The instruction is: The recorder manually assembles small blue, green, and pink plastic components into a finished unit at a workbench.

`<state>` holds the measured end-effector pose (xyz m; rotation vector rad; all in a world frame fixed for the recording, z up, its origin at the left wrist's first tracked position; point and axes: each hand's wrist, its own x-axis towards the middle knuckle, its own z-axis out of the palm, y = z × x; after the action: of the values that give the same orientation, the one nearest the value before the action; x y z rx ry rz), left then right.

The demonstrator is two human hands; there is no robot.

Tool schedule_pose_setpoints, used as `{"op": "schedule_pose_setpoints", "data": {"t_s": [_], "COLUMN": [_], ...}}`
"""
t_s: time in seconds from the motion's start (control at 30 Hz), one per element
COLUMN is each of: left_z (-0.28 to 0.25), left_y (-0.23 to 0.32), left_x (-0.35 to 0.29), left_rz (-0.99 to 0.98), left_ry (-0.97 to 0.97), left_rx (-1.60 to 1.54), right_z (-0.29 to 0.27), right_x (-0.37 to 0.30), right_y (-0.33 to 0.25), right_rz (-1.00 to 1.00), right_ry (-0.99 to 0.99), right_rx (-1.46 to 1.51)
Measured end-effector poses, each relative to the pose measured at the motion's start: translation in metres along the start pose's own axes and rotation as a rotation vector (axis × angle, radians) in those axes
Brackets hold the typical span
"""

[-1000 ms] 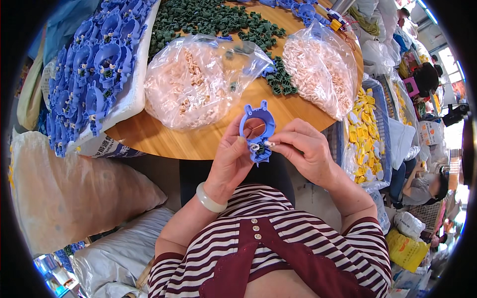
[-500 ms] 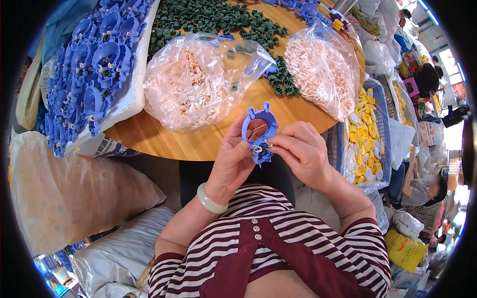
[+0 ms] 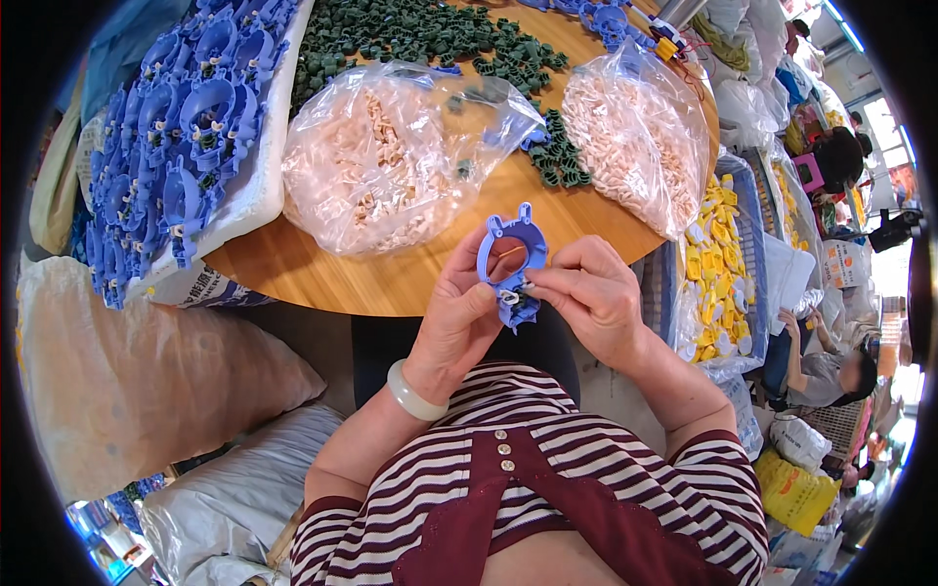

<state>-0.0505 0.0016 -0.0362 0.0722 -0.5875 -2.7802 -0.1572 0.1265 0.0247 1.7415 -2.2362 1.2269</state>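
Note:
My left hand grips a blue plastic ring-shaped part with two small prongs on top, just off the table's near edge. A dark green piece and small pale bits sit on the lower end of this part, below its round opening. Against that lower end, my right hand is pinched, thumb and forefinger touching its right side. Whether the right fingertips also hold a tiny piece is hidden.
On the round wooden table lie two clear bags of pale pink pieces and a heap of dark green clips. Left, a white foam tray bears many blue parts. Right, a crate holds yellow pieces. Large sacks stand lower left.
The blue part has turned and shifted very slightly in my hands. My right fingers remain pinched at its lower end. In the background at right, another person's arms have moved.

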Motion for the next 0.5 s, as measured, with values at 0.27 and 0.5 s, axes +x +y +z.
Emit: {"op": "schedule_pose_setpoints", "data": {"t_s": [0.27, 0.5], "left_z": [-0.0015, 0.0034], "left_y": [-0.0011, -0.0009], "left_x": [0.0006, 0.0006], "left_rz": [0.01, 0.025], "left_ry": [-0.007, -0.01], "left_rx": [0.004, -0.011], "right_z": [0.0036, 0.001], "right_x": [-0.0046, -0.0061], "right_y": [-0.0083, -0.0058], "right_rz": [0.138, 0.158], "right_ry": [-0.015, -0.019], "right_rx": [0.086, 0.093]}}
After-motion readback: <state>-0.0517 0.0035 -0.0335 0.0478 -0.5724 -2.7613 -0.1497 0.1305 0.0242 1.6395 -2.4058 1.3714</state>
